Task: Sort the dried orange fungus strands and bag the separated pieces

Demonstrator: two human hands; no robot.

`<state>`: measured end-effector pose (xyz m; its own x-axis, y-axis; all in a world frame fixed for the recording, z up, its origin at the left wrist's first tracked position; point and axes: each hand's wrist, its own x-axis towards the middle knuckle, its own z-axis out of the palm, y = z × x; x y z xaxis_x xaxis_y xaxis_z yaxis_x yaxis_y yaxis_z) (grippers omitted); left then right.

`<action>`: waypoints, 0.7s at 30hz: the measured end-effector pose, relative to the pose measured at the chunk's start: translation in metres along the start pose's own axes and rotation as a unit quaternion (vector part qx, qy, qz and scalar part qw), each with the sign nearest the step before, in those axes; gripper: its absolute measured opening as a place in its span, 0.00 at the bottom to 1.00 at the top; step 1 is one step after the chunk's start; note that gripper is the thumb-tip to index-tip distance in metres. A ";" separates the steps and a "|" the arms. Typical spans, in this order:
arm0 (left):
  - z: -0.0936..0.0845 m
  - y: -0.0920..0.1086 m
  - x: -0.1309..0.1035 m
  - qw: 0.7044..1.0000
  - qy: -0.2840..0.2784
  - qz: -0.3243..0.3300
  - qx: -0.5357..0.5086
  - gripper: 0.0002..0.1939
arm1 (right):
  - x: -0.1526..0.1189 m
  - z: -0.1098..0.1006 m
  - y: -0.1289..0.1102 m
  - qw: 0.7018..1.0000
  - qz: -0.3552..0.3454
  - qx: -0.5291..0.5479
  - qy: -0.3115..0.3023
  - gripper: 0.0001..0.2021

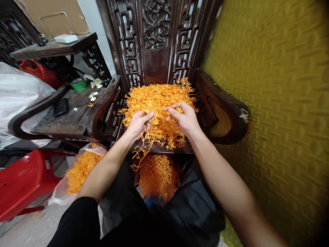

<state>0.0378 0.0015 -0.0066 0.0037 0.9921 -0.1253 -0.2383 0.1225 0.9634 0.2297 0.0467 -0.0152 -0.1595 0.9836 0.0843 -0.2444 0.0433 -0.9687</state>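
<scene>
A heap of small orange plastic flower pieces [151, 94] covers the seat of a dark wooden chair. Over the front of the heap, my left hand [140, 124] is closed, thumb against fingers, on a thin branching orange plastic sprue [144, 149] that dangles below it past the seat edge. My right hand [183, 118] hovers just to the right above the pieces, fingers partly bent and apart, with nothing visible between them. Below the seat, between the knees, lies a mass of stringy orange sprues [160, 175].
A clear plastic bag of orange pieces [83, 168] stands on the floor at left, beside a red plastic stool [28, 178]. Another wooden chair [61, 127] holds a black wallet-like item [61, 107] and green tape [79, 84]. A yellow textured surface [272, 103] rises at right.
</scene>
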 end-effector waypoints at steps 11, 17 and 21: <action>0.014 0.008 -0.016 0.992 -0.042 -0.014 0.119 0.15 | 0.015 -0.015 0.017 0.960 -0.105 -0.188 0.180 0.10; 0.004 0.010 -0.020 0.968 -0.122 -0.029 0.218 0.15 | 0.008 -0.040 -0.001 0.991 -0.050 -0.107 0.067 0.10; 0.003 0.005 -0.019 0.946 -0.154 -0.011 0.286 0.14 | -0.020 -0.014 -0.004 0.990 -0.005 -0.121 -0.074 0.11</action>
<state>0.0392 -0.0162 0.0015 0.3069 0.9389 -0.1560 0.3289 0.0491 0.9431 0.2470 0.0290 -0.0165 -0.3012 0.9472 0.1103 -0.0137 0.1113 -0.9937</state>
